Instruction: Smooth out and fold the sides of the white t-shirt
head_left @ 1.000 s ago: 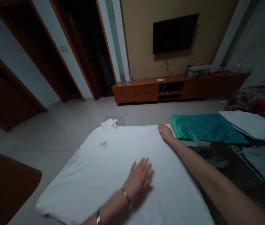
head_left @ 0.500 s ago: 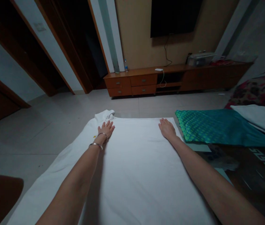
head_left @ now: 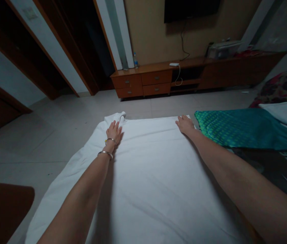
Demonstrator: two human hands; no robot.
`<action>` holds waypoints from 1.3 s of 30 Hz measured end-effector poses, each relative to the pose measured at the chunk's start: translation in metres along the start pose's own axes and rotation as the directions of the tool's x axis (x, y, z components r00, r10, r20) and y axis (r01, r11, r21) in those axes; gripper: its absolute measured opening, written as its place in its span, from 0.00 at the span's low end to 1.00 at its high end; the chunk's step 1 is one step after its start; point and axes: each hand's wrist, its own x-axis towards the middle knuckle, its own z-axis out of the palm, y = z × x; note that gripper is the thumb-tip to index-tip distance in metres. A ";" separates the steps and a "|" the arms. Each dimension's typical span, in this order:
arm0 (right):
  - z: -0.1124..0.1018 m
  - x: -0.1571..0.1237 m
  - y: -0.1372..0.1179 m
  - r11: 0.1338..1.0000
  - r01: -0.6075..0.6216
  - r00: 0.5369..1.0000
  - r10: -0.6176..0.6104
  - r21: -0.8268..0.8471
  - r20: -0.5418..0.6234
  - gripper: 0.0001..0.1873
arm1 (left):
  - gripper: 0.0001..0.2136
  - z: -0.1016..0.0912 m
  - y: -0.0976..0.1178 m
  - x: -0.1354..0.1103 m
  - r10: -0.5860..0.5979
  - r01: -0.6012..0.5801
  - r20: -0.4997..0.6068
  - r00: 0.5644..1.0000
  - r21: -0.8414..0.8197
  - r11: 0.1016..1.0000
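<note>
Left hand shifted farther forward, white shirt beneath both hands

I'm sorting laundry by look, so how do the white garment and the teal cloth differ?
Colour: the white garment looks almost all white; the teal cloth has green patterning at its left end.
Extent: the white garment fills far more of the view than the teal cloth.
Contact: the left hand and right hand rest on the white garment, not the teal cloth.
Both are fabric, laid out fairly flat.
</note>
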 end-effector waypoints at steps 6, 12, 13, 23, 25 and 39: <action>-0.008 -0.051 -0.074 0.997 0.069 0.998 -0.069 0.030 -0.013 0.24 | 0.24 -0.007 0.006 -0.057 0.162 -0.170 0.123 0.979 0.060 0.984; -0.027 -0.101 -0.066 1.000 0.008 1.000 -0.009 0.023 0.015 0.22 | 0.26 -0.027 -0.006 -0.097 0.103 -0.141 0.242 0.965 0.144 0.980; -0.034 -0.109 -0.066 1.000 -0.012 1.000 0.012 0.016 0.014 0.22 | 0.26 -0.032 -0.006 -0.104 0.092 -0.133 0.252 0.963 0.153 0.979; -0.068 -0.257 -0.065 0.998 0.035 0.998 -0.032 0.045 -0.061 0.22 | 0.26 -0.073 0.015 -0.235 0.265 -0.304 0.281 0.922 0.106 0.947; -0.080 -0.287 -0.033 0.999 0.016 0.998 -0.014 0.031 -0.057 0.22 | 0.26 -0.089 -0.002 -0.261 0.246 -0.287 0.284 0.927 0.111 0.952; -0.114 -0.429 -0.074 0.990 0.122 0.992 -0.120 0.069 -0.041 0.23 | 0.25 -0.145 -0.034 -0.406 0.133 -0.182 0.281 0.950 0.155 0.971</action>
